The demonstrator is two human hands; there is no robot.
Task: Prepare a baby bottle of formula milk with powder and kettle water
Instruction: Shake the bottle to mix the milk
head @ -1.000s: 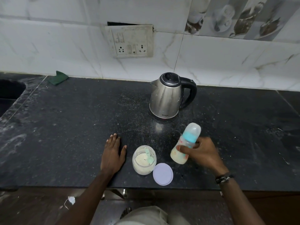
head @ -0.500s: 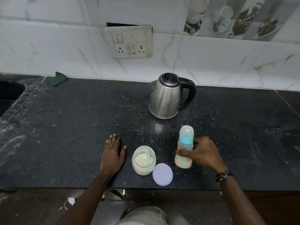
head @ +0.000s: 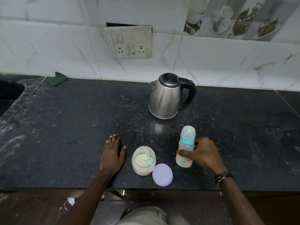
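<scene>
I see the clear plastic baby bottle (head: 185,149) with a turquoise collar and a translucent cap standing nearly upright on the black speckled stone counter (head: 65,127), its long axis vertical, cap end up and leaning slightly away from me toward the stainless steel electric kettle (head: 165,98). Pale milky liquid fills its lower part. The bottle sits in front of the kettle, a little to its right and well apart from it. My right hand (head: 203,154) wraps the bottle's lower body, fingers and thumb curled round it from the right side. My left hand (head: 112,154) lies flat on the counter, fingers straight and together, thumb spread, in front of the kettle and to its left. Between the two hands stands the open glass jar of cream powder (head: 143,160) with a pale green scoop inside. The round lilac plastic lid (head: 162,174) lies flat just beside the jar, on the side away from the kettle.
</scene>
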